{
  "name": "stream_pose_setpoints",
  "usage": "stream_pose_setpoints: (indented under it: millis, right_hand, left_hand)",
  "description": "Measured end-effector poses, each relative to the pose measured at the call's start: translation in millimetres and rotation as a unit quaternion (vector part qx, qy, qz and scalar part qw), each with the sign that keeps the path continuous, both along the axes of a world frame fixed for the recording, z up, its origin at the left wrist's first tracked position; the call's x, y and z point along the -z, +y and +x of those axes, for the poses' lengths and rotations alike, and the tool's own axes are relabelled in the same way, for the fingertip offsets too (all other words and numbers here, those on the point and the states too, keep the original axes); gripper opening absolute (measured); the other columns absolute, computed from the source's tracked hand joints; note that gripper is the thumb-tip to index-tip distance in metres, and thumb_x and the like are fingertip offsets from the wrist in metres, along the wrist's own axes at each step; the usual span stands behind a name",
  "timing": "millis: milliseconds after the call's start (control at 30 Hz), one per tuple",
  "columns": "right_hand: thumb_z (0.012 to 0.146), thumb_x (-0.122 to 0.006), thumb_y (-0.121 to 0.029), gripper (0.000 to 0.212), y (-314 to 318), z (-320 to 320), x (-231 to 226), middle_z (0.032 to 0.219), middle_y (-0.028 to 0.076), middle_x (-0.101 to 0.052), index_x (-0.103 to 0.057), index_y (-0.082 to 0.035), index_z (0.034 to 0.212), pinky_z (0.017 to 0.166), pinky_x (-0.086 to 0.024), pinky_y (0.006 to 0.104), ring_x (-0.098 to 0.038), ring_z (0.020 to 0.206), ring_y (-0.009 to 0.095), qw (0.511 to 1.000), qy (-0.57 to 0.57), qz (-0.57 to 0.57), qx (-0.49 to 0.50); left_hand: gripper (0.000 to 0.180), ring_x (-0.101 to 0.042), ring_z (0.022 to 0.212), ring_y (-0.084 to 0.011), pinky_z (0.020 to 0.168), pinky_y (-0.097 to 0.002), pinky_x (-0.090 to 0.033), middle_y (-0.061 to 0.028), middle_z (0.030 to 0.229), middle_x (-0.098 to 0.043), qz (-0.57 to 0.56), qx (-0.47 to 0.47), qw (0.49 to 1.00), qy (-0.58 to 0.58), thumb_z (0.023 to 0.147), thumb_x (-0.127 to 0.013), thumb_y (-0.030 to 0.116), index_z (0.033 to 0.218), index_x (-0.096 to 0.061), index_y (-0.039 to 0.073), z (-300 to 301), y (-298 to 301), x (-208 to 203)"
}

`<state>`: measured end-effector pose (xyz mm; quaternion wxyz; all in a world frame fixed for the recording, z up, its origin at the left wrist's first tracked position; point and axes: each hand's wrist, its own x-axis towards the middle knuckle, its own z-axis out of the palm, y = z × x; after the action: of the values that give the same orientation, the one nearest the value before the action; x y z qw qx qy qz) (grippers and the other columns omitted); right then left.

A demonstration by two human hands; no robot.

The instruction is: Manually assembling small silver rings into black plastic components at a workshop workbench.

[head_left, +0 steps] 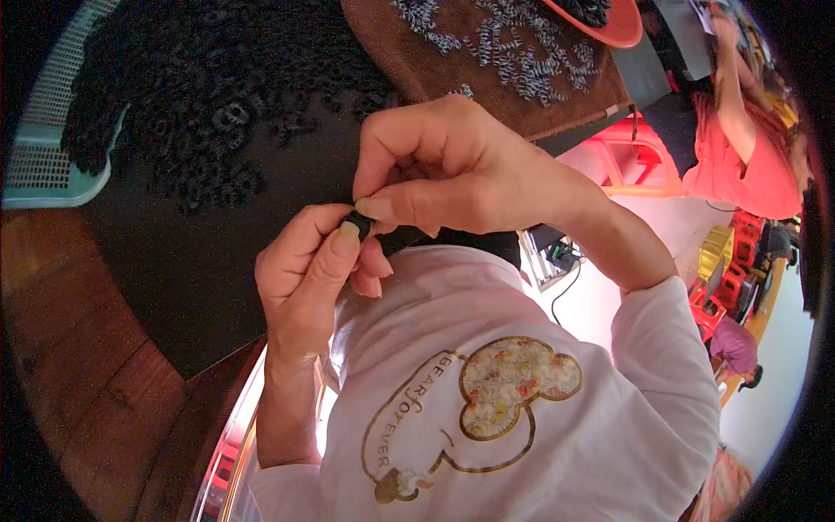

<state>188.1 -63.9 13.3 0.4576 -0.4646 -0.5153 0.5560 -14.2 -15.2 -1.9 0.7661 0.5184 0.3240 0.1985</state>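
Small black piece [360, 225] sits, in the head view, just ten o'clock of centre. The left hand [304, 261] pinches it between thumb and forefinger; the right hand [461, 174], fingertips pressed together, apparently grips its upper edge.

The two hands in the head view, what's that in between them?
In the head view, a small black piece is between the left hand and right hand, with the left thumb against it.
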Motion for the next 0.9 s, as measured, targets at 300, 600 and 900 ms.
stream_pose_setpoints:
  millis: [300, 600, 900]
  right_hand:
    - [0.085, -0.062, -0.013, 0.012, -3.6, -4.6, -0.8, 0.059, 0.001, -0.055, -0.059, -0.002, 0.082, 0.040, -0.041, 0.0212, -0.051, 0.048, 0.007, 0.991, 0.083, -0.106, -0.013]
    - [0.089, -0.061, -0.007, 0.008, -5.9, -10.5, 1.5, 0.067, -0.002, -0.060, -0.060, -0.001, 0.083, 0.044, -0.035, 0.0174, -0.048, 0.052, 0.001, 0.990, 0.098, -0.099, -0.003]
    - [0.088, -0.058, -0.002, 0.003, -3.8, -13.3, 4.4, 0.075, -0.001, -0.060, -0.060, 0.001, 0.087, 0.055, -0.039, 0.0188, -0.051, 0.066, 0.002, 0.998, 0.055, -0.017, 0.020]
  left_hand:
    - [0.023, -0.050, 0.053, -0.0058, 0.049, -0.0183, -0.041, -0.0054, 0.068, -0.061, -0.009, 0.001, 1.000, -0.019, 0.095, -0.052, 0.017, 0.099, -0.059, -0.004, -0.4, 0.0, -1.7]
    - [0.021, -0.049, 0.050, -0.0053, 0.046, -0.0179, -0.040, -0.0045, 0.066, -0.060, -0.007, -0.012, 0.999, 0.033, 0.095, -0.052, 0.016, 0.098, -0.060, -0.004, -0.5, -0.5, -8.8]
    - [0.021, -0.050, 0.050, -0.0063, 0.047, -0.0189, -0.041, -0.0056, 0.067, -0.060, 0.013, -0.037, 0.999, 0.013, 0.095, -0.052, 0.014, 0.098, -0.060, -0.004, 2.2, -2.1, -11.3]
